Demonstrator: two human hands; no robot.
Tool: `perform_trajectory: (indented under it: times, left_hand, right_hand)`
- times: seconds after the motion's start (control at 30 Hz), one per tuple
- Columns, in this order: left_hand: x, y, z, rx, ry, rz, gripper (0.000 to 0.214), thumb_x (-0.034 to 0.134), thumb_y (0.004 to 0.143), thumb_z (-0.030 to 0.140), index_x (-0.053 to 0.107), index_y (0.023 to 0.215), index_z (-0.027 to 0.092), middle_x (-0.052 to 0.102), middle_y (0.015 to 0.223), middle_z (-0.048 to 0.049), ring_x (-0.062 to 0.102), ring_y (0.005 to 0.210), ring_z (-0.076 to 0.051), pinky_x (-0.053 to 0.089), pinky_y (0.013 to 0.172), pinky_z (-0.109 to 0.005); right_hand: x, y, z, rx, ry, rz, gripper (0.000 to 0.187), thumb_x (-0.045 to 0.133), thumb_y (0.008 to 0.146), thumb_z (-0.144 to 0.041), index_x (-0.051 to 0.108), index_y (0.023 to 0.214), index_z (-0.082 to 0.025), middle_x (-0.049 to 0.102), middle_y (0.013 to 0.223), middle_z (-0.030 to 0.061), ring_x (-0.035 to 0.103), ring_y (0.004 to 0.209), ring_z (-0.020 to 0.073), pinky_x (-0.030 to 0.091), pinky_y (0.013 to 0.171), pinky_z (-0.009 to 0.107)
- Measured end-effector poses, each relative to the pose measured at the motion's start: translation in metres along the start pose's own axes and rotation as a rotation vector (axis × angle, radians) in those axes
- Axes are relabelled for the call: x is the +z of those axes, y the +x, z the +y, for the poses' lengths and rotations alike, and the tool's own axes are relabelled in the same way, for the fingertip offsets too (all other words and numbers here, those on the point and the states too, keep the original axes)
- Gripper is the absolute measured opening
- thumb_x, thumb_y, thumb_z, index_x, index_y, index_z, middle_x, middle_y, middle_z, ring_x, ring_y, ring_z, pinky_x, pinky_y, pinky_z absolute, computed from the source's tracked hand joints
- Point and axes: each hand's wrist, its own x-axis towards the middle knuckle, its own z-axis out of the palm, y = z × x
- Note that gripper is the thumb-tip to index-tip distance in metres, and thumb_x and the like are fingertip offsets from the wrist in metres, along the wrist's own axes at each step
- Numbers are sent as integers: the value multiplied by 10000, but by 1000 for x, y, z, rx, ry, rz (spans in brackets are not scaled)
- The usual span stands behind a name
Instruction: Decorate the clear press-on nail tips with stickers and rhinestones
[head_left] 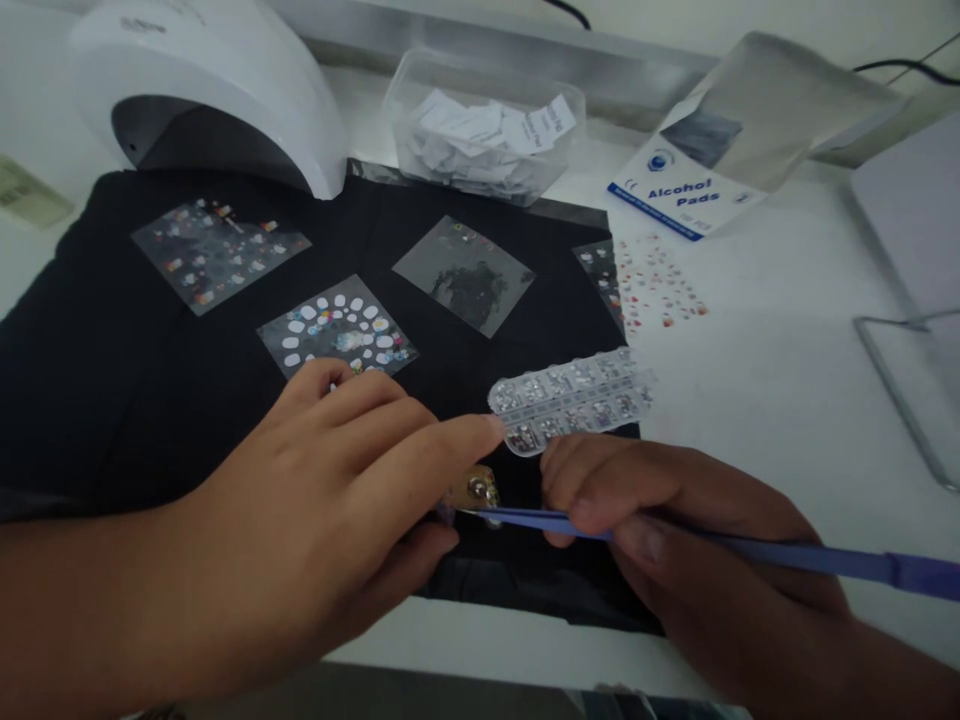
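My right hand (675,510) is closed around blue tweezers (795,556), pinched between thumb and fingers. Their tips reach a small amber, gem-studded piece (463,489) that looks like a decorated nail tip, with a round silvery stone on it. My left hand (337,510) holds this piece; its thumb is below and the fingers curl over it, partly hiding it. The left index fingertip lies at the near left end of a clear compartment case (574,393) of small rhinestones. Whether the finger touches the case, I cannot tell.
On the black cloth (97,400) lie several clear sticker sheets (225,255). Behind stand a white arched lamp (247,70) and a clear tub (420,140) of small white packets. An alcohol pads box (686,195) and a metal wire stand (892,400) are to the right.
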Motion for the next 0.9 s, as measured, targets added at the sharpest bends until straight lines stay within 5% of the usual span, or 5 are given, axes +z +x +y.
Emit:
perform_trajectory:
  times: [0.9]
  left_hand:
    - [0, 2, 1, -57, -51, 3, 410, 532, 933, 146, 447, 1331, 198, 693, 1090, -68, 588, 1012, -263, 401, 841, -477]
  right_hand:
    - [-4, 2, 1, -27, -21, -27, 187, 540, 976, -295, 721, 977, -252, 654, 714, 51, 599, 614, 197, 449, 545, 354]
